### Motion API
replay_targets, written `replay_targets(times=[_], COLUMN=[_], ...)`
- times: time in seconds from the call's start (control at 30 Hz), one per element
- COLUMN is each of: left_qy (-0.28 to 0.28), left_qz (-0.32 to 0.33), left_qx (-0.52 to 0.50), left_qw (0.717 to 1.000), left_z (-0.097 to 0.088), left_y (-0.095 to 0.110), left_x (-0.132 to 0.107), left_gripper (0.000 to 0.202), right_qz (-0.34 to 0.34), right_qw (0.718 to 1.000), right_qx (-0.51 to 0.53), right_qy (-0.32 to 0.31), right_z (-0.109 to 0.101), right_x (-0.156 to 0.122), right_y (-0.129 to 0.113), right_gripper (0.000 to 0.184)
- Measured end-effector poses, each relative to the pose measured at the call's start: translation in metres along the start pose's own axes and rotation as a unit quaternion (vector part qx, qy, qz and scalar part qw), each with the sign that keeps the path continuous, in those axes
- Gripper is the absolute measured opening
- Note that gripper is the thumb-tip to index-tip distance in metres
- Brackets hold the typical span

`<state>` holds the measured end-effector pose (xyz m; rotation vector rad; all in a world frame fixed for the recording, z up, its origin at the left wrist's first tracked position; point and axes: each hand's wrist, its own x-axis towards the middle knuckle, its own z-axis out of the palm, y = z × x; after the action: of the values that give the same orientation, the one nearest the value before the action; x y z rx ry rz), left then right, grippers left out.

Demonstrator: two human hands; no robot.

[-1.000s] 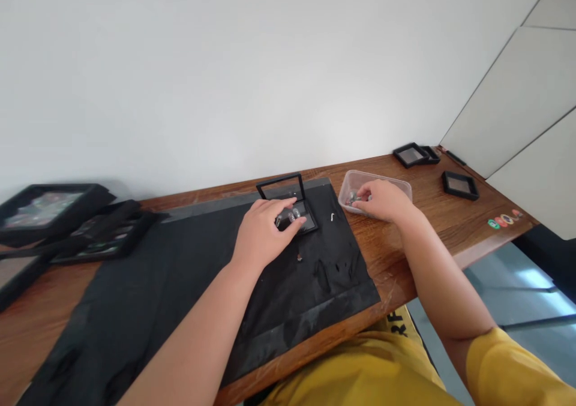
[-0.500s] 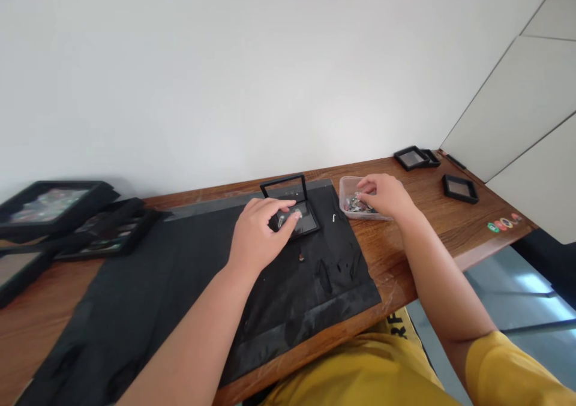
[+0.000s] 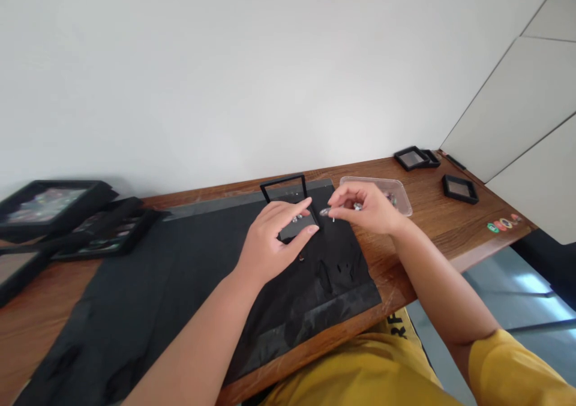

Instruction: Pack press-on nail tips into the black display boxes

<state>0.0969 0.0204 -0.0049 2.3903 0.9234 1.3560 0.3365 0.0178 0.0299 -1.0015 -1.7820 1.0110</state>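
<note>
A small black display frame (image 3: 284, 182) stands opened on the black mat, its lid raised at the back. My left hand (image 3: 274, 232) is over its base, thumb and forefinger spread apart. Small shiny pieces (image 3: 297, 218) show beneath those fingers; whether they lie in the frame or touch the fingers I cannot tell. Just right of the frame, my right hand (image 3: 366, 209) pinches a shiny silver piece (image 3: 324, 212) between thumb and fingertips. More glittering bits (image 3: 357, 206) show in its curled fingers. Behind this hand is a clear plastic tub (image 3: 405, 199), partly hidden, with small colourful pieces inside.
Black frames with colourful contents (image 3: 49, 205) are stacked at the left. Several smaller black frames (image 3: 459, 189) lie at the far right, near round stickers (image 3: 499, 225). The black mat (image 3: 189, 286) covers much of the wooden table (image 3: 387, 262), which meets a white wall.
My right hand has come out of the plastic tub and moved left towards the frame, carrying shiny pieces. My left hand has shifted slightly right and down, its thumb and forefinger wider apart.
</note>
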Motion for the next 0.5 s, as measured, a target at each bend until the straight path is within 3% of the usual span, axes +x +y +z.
replay_targets(times=[0.07,0.17,0.37,0.5], left_qy=[-0.005,-0.001,0.024,0.020], left_qz=[0.016,-0.007,-0.110,-0.169], left_qx=[-0.033,-0.073,-0.149,-0.146], left_qw=[0.999,0.997,0.982,0.974], left_z=[0.002,0.002,-0.002,-0.002], left_y=[0.003,0.007,0.012,0.013], left_x=[-0.001,-0.001,0.000,-0.002], left_gripper=[0.029,0.017,0.010,0.014], right_qz=[-0.017,-0.022,-0.005,0.010], right_qw=[0.998,0.996,0.997,0.996], right_qx=[0.025,0.039,0.066,0.092], right_qy=[-0.052,-0.076,-0.027,-0.002], right_z=[0.012,0.023,0.027,0.029], right_x=[-0.001,-0.002,-0.001,0.000], right_y=[-0.003,-0.004,-0.002,-0.001], right_gripper=[0.020,0.017,0.034,0.045])
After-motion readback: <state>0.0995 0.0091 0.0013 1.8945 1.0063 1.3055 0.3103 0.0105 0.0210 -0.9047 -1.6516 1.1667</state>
